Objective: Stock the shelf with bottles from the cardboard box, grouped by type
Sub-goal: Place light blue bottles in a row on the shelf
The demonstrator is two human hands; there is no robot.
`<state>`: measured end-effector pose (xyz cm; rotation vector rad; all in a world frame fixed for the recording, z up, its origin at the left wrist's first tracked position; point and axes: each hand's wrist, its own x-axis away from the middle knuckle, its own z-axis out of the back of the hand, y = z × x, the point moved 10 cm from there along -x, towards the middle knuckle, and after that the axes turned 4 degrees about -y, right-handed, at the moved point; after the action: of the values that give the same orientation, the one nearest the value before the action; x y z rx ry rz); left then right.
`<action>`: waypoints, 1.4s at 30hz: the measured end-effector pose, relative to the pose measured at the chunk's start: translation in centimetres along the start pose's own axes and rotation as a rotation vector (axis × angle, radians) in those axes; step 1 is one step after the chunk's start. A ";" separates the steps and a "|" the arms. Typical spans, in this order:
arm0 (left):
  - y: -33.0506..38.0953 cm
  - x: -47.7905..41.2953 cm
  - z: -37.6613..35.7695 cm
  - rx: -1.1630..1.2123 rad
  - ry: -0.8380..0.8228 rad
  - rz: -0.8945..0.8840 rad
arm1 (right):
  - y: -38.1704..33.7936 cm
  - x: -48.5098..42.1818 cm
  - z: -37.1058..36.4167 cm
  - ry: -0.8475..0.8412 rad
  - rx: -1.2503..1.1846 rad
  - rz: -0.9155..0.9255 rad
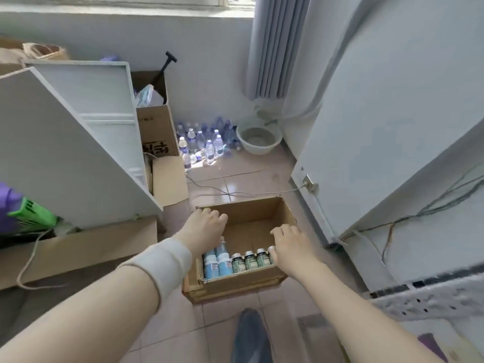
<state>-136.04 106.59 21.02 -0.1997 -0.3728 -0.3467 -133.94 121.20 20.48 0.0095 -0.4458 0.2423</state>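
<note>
An open cardboard box (251, 213) stands on the tiled floor in front of me. Along its near wall stand blue-labelled bottles with white caps (217, 263) on the left and green-labelled bottles with dark caps (250, 259) on the right. My left hand (204, 226), with a white wrap on the wrist, hovers over the box's left side, fingers spread and holding nothing. My right hand (290, 244) hovers over the right side beside the green bottles, fingers apart and empty. A white shelf unit (78, 142) rises at the left.
Several clear water bottles (204, 142) and a basin (259, 137) sit on the floor by the far wall. Cardboard boxes (159, 132) stand beside the shelf. A white cabinet (392, 127) is on the right, with a cable (235, 192) across the floor. My foot (248, 336) is below.
</note>
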 end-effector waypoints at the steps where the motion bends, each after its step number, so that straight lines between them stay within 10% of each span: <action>1: -0.6 -1.4 -1.8 0.046 -0.025 0.031 | -0.2 -2.2 -1.3 -0.036 -0.012 0.024; 12: -0.9 -11.2 -20.4 0.362 -0.434 0.168 | -3.2 -17.4 -17.9 -0.433 -0.039 0.225; 28: -0.7 -21.5 -36.6 0.215 -0.845 -0.084 | -5.7 -28.1 -33.2 -0.761 -0.319 0.236; 42: -4.6 -20.9 -30.1 0.867 -0.617 0.185 | -1.9 -27.4 -28.1 -0.468 -1.137 -0.034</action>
<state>-146.30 100.89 -14.01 0.5230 -1.0673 0.0913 -145.47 114.78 -16.54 -1.0560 -0.9985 -0.0794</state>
